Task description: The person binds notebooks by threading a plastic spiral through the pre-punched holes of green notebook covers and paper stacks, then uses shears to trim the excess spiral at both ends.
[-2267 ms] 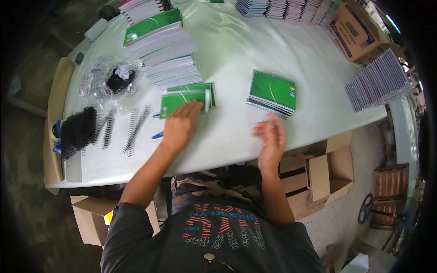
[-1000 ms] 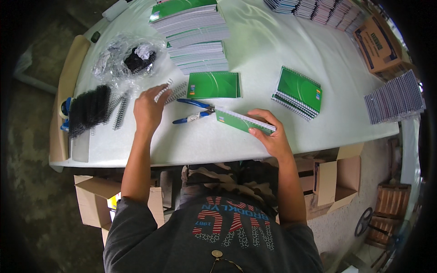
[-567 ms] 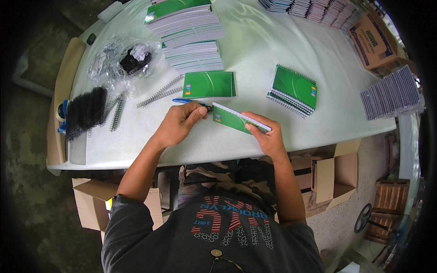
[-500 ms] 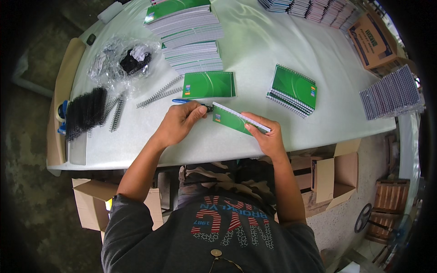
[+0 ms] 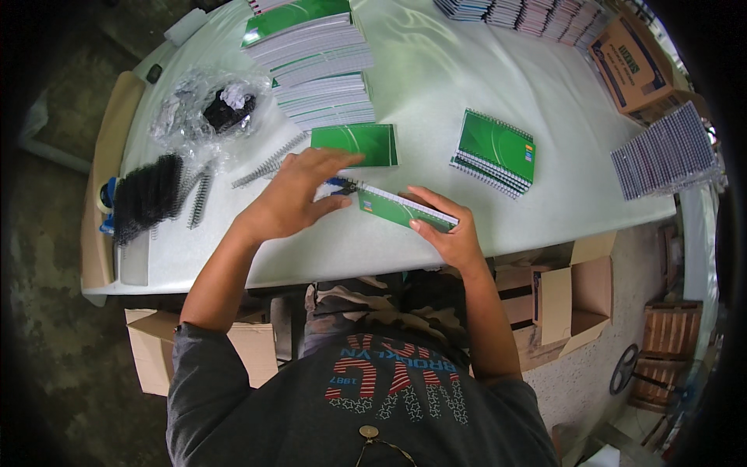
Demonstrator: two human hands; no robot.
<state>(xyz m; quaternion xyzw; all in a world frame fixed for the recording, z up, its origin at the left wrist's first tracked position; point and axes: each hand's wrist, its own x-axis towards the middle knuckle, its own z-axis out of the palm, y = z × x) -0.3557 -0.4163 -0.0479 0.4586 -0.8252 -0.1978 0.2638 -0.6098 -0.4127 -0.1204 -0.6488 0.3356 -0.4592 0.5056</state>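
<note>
My right hand (image 5: 445, 232) grips a green notebook (image 5: 401, 215) by its right end, thumb in front. The notebook is tilted, with its punched, wire-lined edge upward. My left hand (image 5: 292, 194) is open, its fingers stretched and a little blurred, with nothing seen in its grasp. Between that hand and the notebook's left corner are blue-handled pliers (image 5: 342, 185), partly hidden by the fingers. Just beyond lies a flat green notebook (image 5: 364, 142), partly behind my fingertips. Loose wire coils (image 5: 268, 161) lie to its left.
Green-covered stacks (image 5: 323, 97) stand at the back. Bound green notebooks (image 5: 494, 152) are piled at right, near a wrapped stack (image 5: 665, 152) and a cardboard box (image 5: 632, 66). At left lie black coils (image 5: 148, 194) and crumpled clear plastic (image 5: 183, 109). An open carton (image 5: 576, 300) stands below the table edge.
My left hand has opened, let go of the blue-handled pliers and moved slightly left, its fingers spreading. My right hand keeps the notebook, now tilted a little differently.
</note>
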